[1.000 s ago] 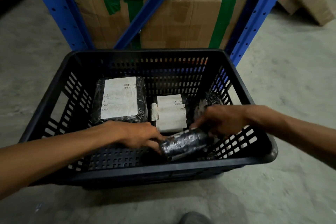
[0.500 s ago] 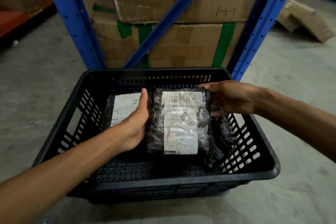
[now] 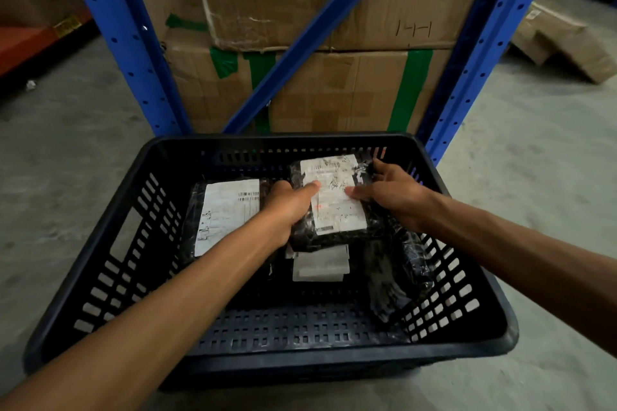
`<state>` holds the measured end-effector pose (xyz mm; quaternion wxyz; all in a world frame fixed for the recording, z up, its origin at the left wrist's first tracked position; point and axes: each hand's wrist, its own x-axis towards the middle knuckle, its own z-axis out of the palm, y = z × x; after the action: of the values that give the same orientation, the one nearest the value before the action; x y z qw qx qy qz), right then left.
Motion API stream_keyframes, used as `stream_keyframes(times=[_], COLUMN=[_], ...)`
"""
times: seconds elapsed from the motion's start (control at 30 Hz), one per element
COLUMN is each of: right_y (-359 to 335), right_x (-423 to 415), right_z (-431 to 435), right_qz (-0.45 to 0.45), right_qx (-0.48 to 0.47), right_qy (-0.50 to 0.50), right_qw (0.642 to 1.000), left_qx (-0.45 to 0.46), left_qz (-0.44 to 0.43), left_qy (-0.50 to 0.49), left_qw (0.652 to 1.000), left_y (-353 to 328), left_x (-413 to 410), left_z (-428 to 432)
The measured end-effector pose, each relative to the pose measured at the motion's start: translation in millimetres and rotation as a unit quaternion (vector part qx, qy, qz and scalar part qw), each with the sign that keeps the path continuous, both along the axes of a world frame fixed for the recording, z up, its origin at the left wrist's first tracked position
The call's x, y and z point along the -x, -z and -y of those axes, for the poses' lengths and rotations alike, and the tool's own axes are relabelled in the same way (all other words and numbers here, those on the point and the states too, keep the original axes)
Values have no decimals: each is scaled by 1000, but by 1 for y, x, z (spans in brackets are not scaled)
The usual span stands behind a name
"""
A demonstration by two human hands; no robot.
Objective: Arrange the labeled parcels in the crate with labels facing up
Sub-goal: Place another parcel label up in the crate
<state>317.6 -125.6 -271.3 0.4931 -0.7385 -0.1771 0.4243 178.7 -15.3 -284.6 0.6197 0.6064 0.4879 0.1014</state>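
Presently counted inside one black slotted crate [image 3: 100, 280]: four parcels, all wrapped in black film. Nearest, at the right wall, one dark parcel [image 3: 399, 277] leaning against the slots, no label visible. At centre floor, one small parcel [image 3: 320, 265] with pale label up, partly covered by the parcel above it. At left, one large flat parcel [image 3: 227, 215], white label up, barcode at its far right corner, near edge hidden by the left forearm. At far centre, one held parcel [image 3: 334, 197], white label up, print creased under glossy film, raised above the small one.

Left hand [image 3: 283, 208] clamped on the held parcel's left edge, thumb laid across the label. Right hand [image 3: 389, 192] gripping its right edge, thumb on the label, fingers wrapped over the far right corner.

Beyond the crate: blue racking uprights [image 3: 123, 30] with one diagonal brace, two stacked cardboard cartons [image 3: 334, 90] with green tape, grey concrete floor [image 3: 534, 160], loose cardboard boxes [image 3: 564, 40] at far right.
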Motion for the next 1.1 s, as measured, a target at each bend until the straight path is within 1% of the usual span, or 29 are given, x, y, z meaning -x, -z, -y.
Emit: stream_keyframes(times=[0.1,0.17,0.23,0.33,0.47,0.6,0.63,0.7,0.8,0.87,0.9,0.93,0.97,1.03,1.1], right_y=[22,37,53,71,81,69,62,41,-1,-29,-42,-54,-63,-73,-68], right_x=[-1,1,0,4,14,17,18,18,15,12,13,14,17,27,37], right_z=[-6,-11,-15,-19,-30,-42,-42,-38,-30,-19,-11,-1,10,31,48], right_qz=[47,68,60,60,146,205,226,296,413,491,518,540,559,580,568], right_qx=[26,43,63,116,222,298,317,340,333,305,290,279,275,282,305], right_qy=[-19,-29,-31,-48,-93,-165,-198,-272,-365,-400,-409,-415,-425,-462,-506], right_qw=[998,996,996,990,959,918,900,851,765,711,693,677,657,609,573], left_qx=[-34,-55,-92,-155,-167,-174,-175,-167,-167,-211,-226,-222,-201,-123,-69], left_qz=[-83,-109,-144,-206,-253,-262,-263,-259,-221,-209,-205,-198,-195,-193,-198], left_qy=[48,54,58,83,105,94,94,113,182,246,277,303,326,368,401], left_qw=[995,991,983,963,947,945,944,945,943,923,911,905,903,901,892], left_y=[15,29,39,53,68,70,69,63,44,27,19,13,9,12,24], left_x=[-4,-7,-11,-18,-21,-24,-23,-19,-11,-4,-1,3,7,13,14], left_z=[-2,-2,-1,1,4,3,4,7,13,25,34,44,54,75,94])
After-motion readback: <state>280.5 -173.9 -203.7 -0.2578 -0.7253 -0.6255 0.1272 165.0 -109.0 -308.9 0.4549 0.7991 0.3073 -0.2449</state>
